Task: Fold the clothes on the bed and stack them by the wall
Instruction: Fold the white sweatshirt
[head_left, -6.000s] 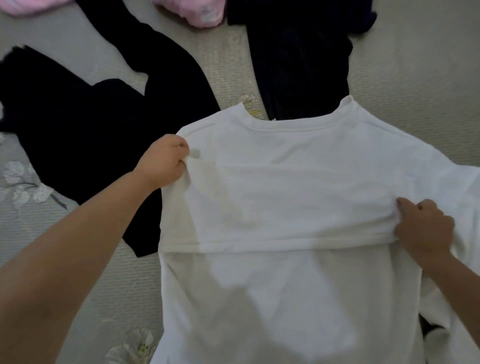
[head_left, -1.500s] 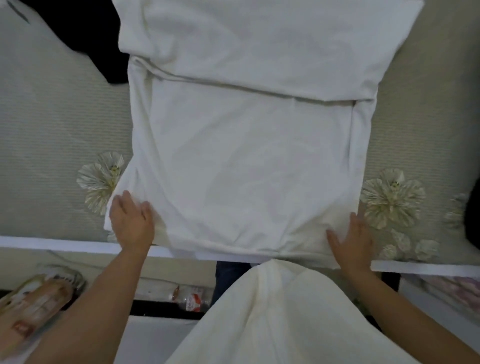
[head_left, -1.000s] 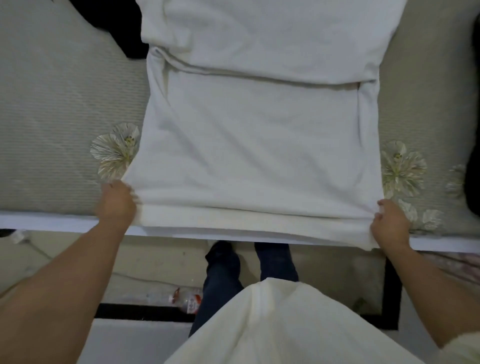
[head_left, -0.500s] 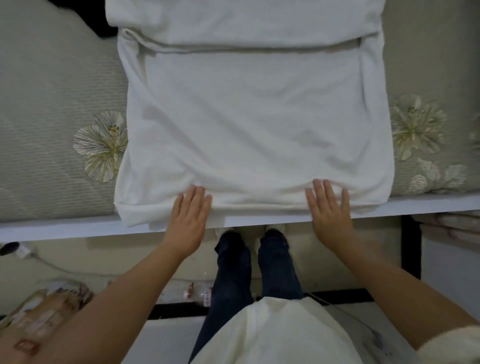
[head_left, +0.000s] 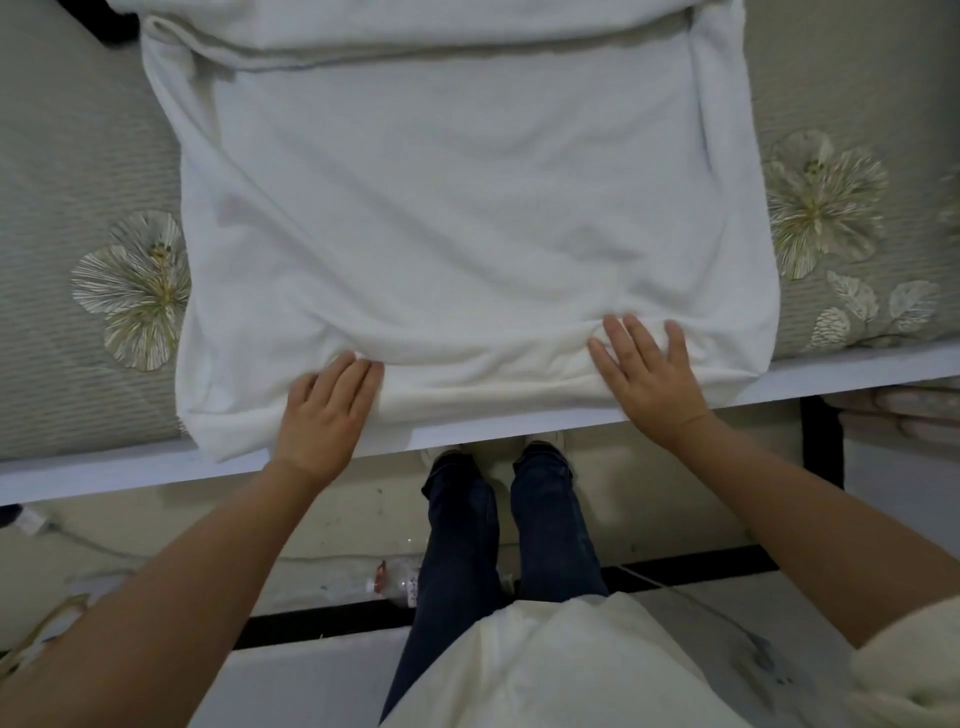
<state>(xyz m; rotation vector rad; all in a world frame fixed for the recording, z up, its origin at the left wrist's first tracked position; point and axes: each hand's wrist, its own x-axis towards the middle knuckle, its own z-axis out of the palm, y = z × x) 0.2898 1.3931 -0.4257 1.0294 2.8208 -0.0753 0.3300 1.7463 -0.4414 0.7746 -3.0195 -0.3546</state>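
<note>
White shirt (head_left: 467, 218) lies flat on the bed (head_left: 78, 156), long axis running from near edge twd far side, hem at near edge. Both hands flat, fingers straight, pressing hem: left hand (head_left: 324, 410) nr left corner, right hand (head_left: 647, 376) right of centre. Fold prob goes away from the person; far end out of view.

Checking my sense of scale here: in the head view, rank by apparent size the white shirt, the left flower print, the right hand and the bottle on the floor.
1. white shirt
2. flower print
3. right hand, close to the flower; unsure
4. bottle
</note>
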